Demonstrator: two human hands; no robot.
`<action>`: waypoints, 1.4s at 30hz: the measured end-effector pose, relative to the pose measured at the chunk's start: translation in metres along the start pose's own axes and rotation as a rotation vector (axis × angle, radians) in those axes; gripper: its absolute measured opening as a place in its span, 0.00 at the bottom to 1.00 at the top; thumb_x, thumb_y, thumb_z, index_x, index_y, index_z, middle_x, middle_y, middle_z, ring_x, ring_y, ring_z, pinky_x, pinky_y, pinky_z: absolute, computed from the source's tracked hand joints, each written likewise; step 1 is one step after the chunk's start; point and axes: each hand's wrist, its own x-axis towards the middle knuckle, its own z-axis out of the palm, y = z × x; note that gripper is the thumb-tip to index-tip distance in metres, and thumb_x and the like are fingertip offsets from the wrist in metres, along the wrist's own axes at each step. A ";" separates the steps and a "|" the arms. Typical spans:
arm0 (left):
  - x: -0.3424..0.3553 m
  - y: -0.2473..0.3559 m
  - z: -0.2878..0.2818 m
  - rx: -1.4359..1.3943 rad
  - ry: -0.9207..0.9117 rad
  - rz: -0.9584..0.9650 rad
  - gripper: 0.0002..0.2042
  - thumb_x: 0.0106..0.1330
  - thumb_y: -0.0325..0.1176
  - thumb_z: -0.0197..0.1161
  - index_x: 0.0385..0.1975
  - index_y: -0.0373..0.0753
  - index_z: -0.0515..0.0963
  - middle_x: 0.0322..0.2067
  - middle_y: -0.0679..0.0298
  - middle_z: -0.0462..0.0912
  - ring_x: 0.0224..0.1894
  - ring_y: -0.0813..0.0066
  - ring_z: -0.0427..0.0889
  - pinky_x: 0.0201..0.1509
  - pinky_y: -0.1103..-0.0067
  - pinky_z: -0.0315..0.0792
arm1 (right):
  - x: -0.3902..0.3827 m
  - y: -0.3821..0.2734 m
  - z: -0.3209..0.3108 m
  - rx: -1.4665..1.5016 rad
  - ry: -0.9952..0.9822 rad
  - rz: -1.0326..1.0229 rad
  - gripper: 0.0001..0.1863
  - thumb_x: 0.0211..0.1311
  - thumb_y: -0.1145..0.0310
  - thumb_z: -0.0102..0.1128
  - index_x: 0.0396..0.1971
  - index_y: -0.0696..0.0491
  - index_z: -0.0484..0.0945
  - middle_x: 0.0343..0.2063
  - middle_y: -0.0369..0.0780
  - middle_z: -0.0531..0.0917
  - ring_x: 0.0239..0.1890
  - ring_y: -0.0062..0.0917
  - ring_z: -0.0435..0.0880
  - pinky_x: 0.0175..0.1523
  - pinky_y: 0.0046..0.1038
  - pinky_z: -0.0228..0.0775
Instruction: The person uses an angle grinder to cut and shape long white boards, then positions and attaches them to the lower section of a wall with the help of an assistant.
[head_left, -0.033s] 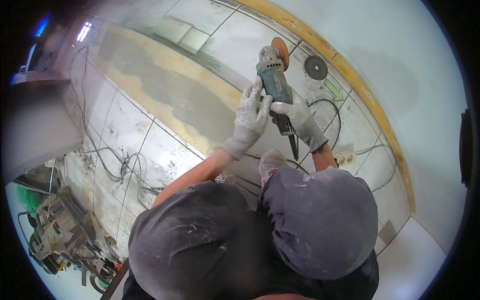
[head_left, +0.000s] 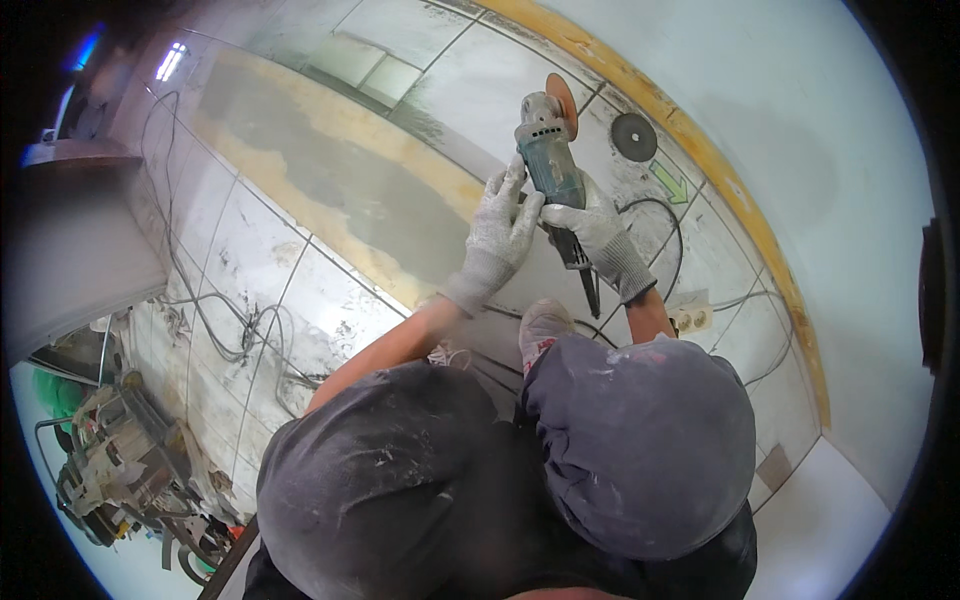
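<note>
An angle grinder (head_left: pixel 552 165) with a teal body and black rear handle is held up in front of me, its reddish-brown disc (head_left: pixel 562 105) at the far end. My left hand (head_left: pixel 497 230), in a dusty light-grey glove, lies along the left side of the body, fingertips and thumb against it. My right hand (head_left: pixel 598 230), gloved alike, is closed around the body from the right, thumb across its top; the other fingers are mostly hidden. From the handle's end a black cord sleeve (head_left: pixel 592 300) points back toward me.
A black round disc (head_left: pixel 633 137) lies on the tiles near the yellow wall edging (head_left: pixel 690 140). Beside it is a green arrow marking (head_left: pixel 668 182). A white socket strip (head_left: pixel 692 320) sits right. Cables (head_left: pixel 240 340) tangle at left, near cluttered gear (head_left: pixel 140 450). My shoe (head_left: pixel 545 325) is below the grinder.
</note>
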 end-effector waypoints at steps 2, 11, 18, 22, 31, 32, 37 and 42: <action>0.003 -0.010 -0.017 0.165 -0.078 -0.003 0.27 0.77 0.36 0.58 0.73 0.35 0.65 0.59 0.45 0.74 0.60 0.51 0.78 0.65 0.64 0.74 | 0.009 0.010 0.000 -0.204 0.081 -0.053 0.39 0.59 0.60 0.71 0.68 0.57 0.67 0.49 0.45 0.83 0.52 0.33 0.85 0.58 0.36 0.77; 0.019 -0.055 -0.062 0.864 -0.153 0.453 0.25 0.71 0.44 0.63 0.66 0.42 0.74 0.61 0.56 0.77 0.66 0.55 0.72 0.75 0.59 0.63 | 0.049 0.041 -0.017 -0.971 0.346 -0.121 0.48 0.59 0.55 0.71 0.76 0.53 0.56 0.58 0.54 0.78 0.60 0.50 0.81 0.62 0.48 0.73; 0.043 -0.054 -0.083 0.984 -0.350 0.466 0.17 0.71 0.43 0.61 0.54 0.44 0.81 0.56 0.60 0.80 0.64 0.57 0.75 0.75 0.60 0.63 | 0.063 0.063 -0.019 -1.203 0.491 -0.226 0.46 0.59 0.56 0.69 0.75 0.54 0.59 0.50 0.50 0.79 0.53 0.47 0.82 0.54 0.48 0.76; 0.054 -0.058 -0.089 1.000 -0.388 0.453 0.15 0.70 0.43 0.62 0.51 0.45 0.83 0.53 0.61 0.82 0.61 0.57 0.77 0.72 0.60 0.66 | 0.066 0.071 -0.023 -1.230 0.519 -0.312 0.46 0.58 0.58 0.69 0.75 0.54 0.59 0.48 0.49 0.79 0.50 0.45 0.82 0.51 0.47 0.77; 0.085 -0.055 -0.113 1.059 -0.399 0.437 0.14 0.73 0.45 0.61 0.45 0.43 0.85 0.47 0.60 0.85 0.57 0.57 0.80 0.68 0.62 0.69 | 0.063 0.081 -0.026 -1.271 0.538 -0.373 0.49 0.55 0.59 0.71 0.76 0.54 0.59 0.47 0.45 0.78 0.46 0.38 0.81 0.47 0.43 0.79; 0.088 -0.056 -0.116 1.069 -0.405 0.410 0.14 0.73 0.46 0.61 0.45 0.42 0.85 0.47 0.59 0.85 0.57 0.57 0.80 0.67 0.63 0.69 | 0.063 0.081 -0.026 -1.284 0.527 -0.367 0.49 0.55 0.58 0.71 0.76 0.54 0.59 0.47 0.44 0.78 0.47 0.38 0.81 0.47 0.42 0.79; 0.093 -0.050 -0.116 1.085 -0.438 0.351 0.16 0.72 0.47 0.62 0.44 0.42 0.85 0.48 0.59 0.84 0.58 0.58 0.79 0.67 0.63 0.68 | 0.058 0.066 -0.031 -1.254 0.431 -0.219 0.49 0.58 0.58 0.72 0.76 0.54 0.57 0.51 0.48 0.78 0.52 0.45 0.81 0.55 0.45 0.78; 0.086 -0.047 -0.114 1.057 -0.406 0.361 0.18 0.70 0.52 0.64 0.43 0.43 0.84 0.46 0.61 0.83 0.57 0.59 0.78 0.65 0.64 0.68 | 0.034 0.040 -0.020 -1.059 0.582 -0.590 0.41 0.56 0.55 0.72 0.67 0.54 0.69 0.55 0.46 0.79 0.55 0.44 0.80 0.62 0.45 0.71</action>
